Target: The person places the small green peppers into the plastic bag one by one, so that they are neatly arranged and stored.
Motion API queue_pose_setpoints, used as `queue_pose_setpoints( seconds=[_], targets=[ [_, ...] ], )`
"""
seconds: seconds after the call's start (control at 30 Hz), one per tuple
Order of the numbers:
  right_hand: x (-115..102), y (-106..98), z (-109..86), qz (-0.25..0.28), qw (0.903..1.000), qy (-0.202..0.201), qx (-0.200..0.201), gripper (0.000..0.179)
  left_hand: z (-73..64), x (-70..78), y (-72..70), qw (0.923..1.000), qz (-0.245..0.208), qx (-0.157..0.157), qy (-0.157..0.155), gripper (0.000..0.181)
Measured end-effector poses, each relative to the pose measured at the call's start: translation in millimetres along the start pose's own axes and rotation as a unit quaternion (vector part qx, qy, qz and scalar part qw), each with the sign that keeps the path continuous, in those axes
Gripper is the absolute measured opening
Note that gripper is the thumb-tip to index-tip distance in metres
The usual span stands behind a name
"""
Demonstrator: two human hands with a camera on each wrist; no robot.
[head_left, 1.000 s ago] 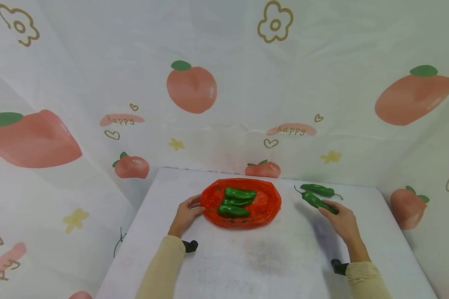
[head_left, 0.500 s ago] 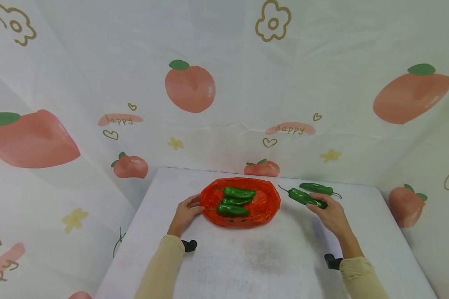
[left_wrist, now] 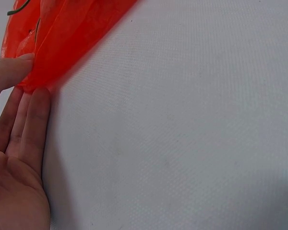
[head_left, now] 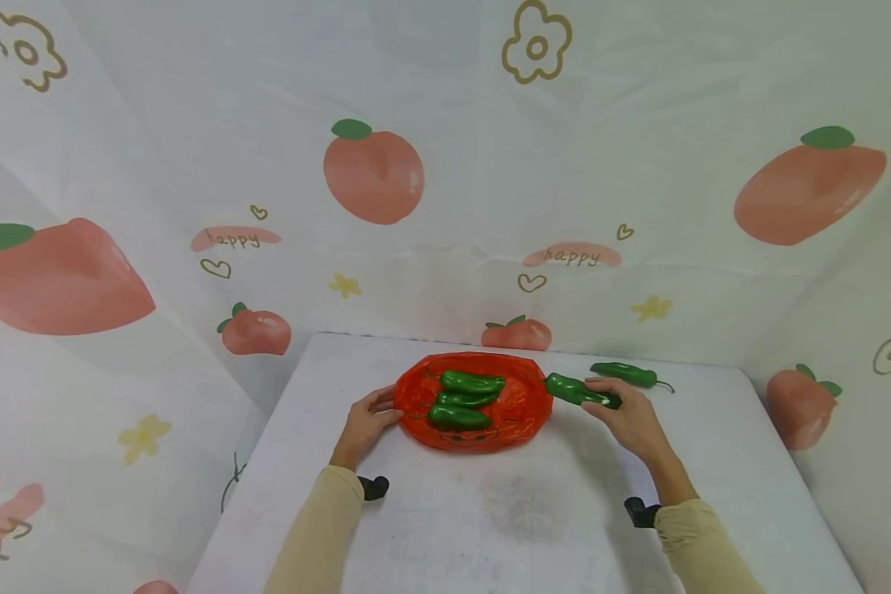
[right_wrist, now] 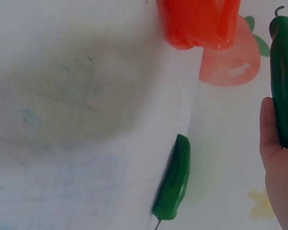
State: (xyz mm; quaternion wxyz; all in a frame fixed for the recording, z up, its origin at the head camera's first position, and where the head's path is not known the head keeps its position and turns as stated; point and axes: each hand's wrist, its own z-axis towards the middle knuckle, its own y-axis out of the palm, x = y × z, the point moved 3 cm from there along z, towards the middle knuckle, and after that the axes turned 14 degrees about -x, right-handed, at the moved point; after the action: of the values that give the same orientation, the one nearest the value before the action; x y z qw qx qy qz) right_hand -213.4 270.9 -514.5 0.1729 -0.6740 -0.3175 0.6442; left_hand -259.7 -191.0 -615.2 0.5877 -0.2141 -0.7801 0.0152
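A red plastic bag (head_left: 520, 412), opened out into a shallow oval, lies on the table with three green peppers (head_left: 462, 417) in it. At its left edge my left hand (head_left: 366, 425) pinches the plastic between thumb and fingers, as the left wrist view shows on the bag's corner (left_wrist: 62, 52). My right hand (head_left: 627, 417) grips another green pepper (head_left: 568, 388) above the table, its stem end reaching the bag's right rim. In the right wrist view this held pepper (right_wrist: 284, 81) lies between thumb and fingers.
One more green pepper (head_left: 631, 374) lies on the white table (head_left: 520, 528) near its back right edge. A printed cloth (head_left: 445, 280) hangs behind and along the sides. Black wrist mounts (head_left: 642, 513) stick out by both sleeves.
My right hand has carried its pepper leftward, from beside the loose pepper to the bag's right rim. The left hand keeps its place on the bag; the head view has shifted slightly.
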Motion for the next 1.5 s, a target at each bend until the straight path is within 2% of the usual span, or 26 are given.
queue_pose_setpoints(
  seconds=[0.2,0.57,0.97,1.2,1.5],
  targets=[
    [-10.0,9.0,8.0,-0.012,0.9994,-0.027,-0.016,0.036,1.5,-0.7,-0.8,1.0000,-0.007,-0.003,0.000,0.053],
    [-33.5,29.2,20.9,-0.004,0.9973,-0.040,-0.062,0.031,1.5,-3.1,-0.3,1.0000,-0.009,-0.003,0.000,0.053],
    [-47.3,44.2,33.7,0.004,0.9960,-0.058,-0.067,0.030,0.5,-1.4,-0.1,1.0000,-0.008,-0.001,-0.004,0.052],
    [-57.7,55.9,38.7,0.007,0.9926,-0.081,-0.090,0.031,-0.8,0.5,-1.3,0.9994,-0.030,0.003,0.019,0.054],
    [-68.5,72.0,50.0,0.006,0.9902,-0.085,-0.110,0.031,-0.8,0.9,-2.2,0.9990,-0.040,0.001,0.017,0.053]
  ],
)
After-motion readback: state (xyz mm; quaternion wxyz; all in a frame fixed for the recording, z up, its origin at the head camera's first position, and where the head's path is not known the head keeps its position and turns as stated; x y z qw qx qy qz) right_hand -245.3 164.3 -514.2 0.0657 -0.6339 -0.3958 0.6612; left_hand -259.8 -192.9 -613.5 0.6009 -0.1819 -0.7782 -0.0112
